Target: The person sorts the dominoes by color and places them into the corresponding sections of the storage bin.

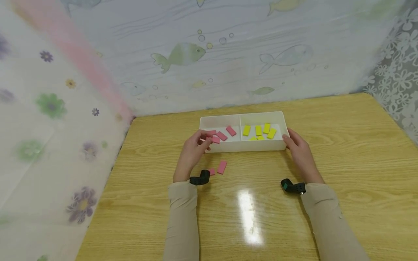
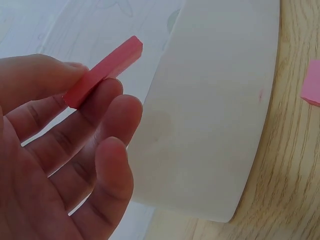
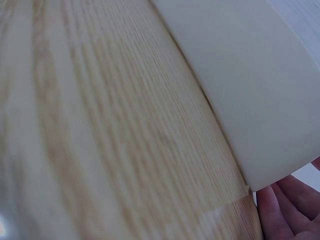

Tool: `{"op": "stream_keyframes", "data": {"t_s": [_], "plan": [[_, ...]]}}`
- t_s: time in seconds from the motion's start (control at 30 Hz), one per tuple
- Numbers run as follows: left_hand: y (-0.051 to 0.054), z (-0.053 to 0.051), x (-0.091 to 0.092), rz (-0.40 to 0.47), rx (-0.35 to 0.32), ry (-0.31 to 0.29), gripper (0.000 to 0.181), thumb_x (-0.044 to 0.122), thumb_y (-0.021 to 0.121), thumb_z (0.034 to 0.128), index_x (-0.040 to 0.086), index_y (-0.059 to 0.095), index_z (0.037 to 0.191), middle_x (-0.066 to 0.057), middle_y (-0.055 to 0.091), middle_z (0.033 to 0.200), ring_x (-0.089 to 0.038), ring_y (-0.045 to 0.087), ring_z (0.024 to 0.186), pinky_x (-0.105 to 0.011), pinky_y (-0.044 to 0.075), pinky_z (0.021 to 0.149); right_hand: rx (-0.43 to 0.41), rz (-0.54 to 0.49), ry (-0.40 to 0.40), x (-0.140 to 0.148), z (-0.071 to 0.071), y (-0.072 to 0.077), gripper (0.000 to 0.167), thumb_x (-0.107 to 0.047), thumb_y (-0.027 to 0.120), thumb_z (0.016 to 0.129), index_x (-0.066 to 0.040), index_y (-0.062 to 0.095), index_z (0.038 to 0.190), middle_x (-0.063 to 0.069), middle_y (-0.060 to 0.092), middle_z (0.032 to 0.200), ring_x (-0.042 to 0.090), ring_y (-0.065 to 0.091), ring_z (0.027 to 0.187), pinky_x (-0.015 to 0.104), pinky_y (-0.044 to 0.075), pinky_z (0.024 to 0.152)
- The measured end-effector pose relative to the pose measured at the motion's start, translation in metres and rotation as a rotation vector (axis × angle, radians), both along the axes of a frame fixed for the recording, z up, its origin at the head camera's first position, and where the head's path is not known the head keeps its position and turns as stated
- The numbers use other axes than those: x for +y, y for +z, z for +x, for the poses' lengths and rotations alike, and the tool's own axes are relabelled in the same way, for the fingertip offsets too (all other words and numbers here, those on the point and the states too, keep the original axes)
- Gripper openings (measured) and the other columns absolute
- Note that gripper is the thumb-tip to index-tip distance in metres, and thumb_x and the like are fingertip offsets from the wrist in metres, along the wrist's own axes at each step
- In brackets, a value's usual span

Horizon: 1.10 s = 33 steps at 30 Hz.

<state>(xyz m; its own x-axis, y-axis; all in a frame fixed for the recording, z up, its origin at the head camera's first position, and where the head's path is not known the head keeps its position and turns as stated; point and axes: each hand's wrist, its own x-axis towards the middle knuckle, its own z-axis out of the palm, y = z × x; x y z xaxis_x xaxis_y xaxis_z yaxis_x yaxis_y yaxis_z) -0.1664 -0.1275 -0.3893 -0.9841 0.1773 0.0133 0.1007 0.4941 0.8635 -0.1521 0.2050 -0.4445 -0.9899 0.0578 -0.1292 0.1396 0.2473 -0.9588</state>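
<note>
Between thumb and fingertips, my left hand (image 1: 192, 151) pinches a small flat pink block (image 2: 107, 72) at the left end of a white two-compartment box (image 1: 251, 146). A few more pink blocks (image 1: 222, 136) lie in the left compartment. Several yellow blocks (image 1: 246, 130) lie in the right one. At the box's right end, my right hand (image 1: 301, 154) grips the wall, thumb at the front corner and fingers along the side. In the right wrist view, only some fingers (image 3: 292, 205) show beside the box's end.
Two pink blocks (image 1: 222, 167) lie on the wooden table (image 1: 147, 203) in front of the box, one partly hidden by the left wrist camera (image 1: 200, 177). A fish-patterned curtain (image 1: 228, 83) hangs behind the table, and a flowered one (image 1: 52, 145) borders its left side.
</note>
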Motion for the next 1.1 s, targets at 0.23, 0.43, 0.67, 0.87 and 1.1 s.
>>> {"op": "stream_keyframes", "data": {"t_s": [0.23,0.43,0.67,0.87,1.1], "plan": [[0.000,0.000,0.004,-0.014,0.014,-0.001,0.022,0.027,0.047,0.0928,0.024,0.057,0.112,-0.005,0.058,0.097,-0.020,0.058,0.076,-0.040,0.049,0.064,0.000,-0.008,0.009,0.001,-0.001,0.000,0.067,-0.055,0.039,0.088,-0.022,0.021,0.143,0.001,0.023,0.145,0.025,0.032,0.125,0.045,0.024,0.102],[-0.001,-0.002,0.011,-0.062,0.006,0.013,0.024,0.023,0.046,0.0929,0.021,0.056,0.115,-0.004,0.057,0.100,-0.019,0.058,0.075,-0.030,0.042,0.054,0.002,-0.010,0.006,0.001,-0.002,-0.001,0.066,-0.055,0.039,0.088,-0.023,0.022,0.143,0.001,0.024,0.145,0.025,0.032,0.125,0.045,0.025,0.101],[-0.002,-0.002,0.017,-0.074,0.007,0.041,0.024,0.020,0.046,0.0927,0.019,0.056,0.115,-0.008,0.058,0.099,-0.025,0.059,0.072,-0.030,0.038,0.049,0.011,-0.009,0.008,0.001,-0.001,0.000,0.065,-0.053,0.039,0.089,-0.022,0.023,0.143,0.002,0.025,0.144,0.025,0.033,0.125,0.046,0.025,0.101],[-0.003,-0.001,0.020,-0.053,-0.007,0.056,0.025,0.023,0.047,0.0928,0.020,0.055,0.117,-0.006,0.060,0.098,-0.034,0.057,0.065,-0.030,0.037,0.046,0.027,-0.003,0.002,-0.001,0.000,0.001,0.066,-0.054,0.039,0.088,-0.020,0.023,0.143,0.004,0.027,0.144,0.025,0.033,0.125,0.045,0.026,0.100],[-0.006,-0.001,0.025,-0.085,-0.034,0.019,0.028,0.024,0.051,0.0904,0.020,0.053,0.118,0.006,0.054,0.108,-0.032,0.058,0.064,-0.031,0.046,0.055,0.021,-0.013,0.007,-0.001,0.000,0.001,0.066,-0.054,0.039,0.088,-0.020,0.023,0.143,0.003,0.026,0.144,0.026,0.035,0.123,0.046,0.025,0.101]]}}
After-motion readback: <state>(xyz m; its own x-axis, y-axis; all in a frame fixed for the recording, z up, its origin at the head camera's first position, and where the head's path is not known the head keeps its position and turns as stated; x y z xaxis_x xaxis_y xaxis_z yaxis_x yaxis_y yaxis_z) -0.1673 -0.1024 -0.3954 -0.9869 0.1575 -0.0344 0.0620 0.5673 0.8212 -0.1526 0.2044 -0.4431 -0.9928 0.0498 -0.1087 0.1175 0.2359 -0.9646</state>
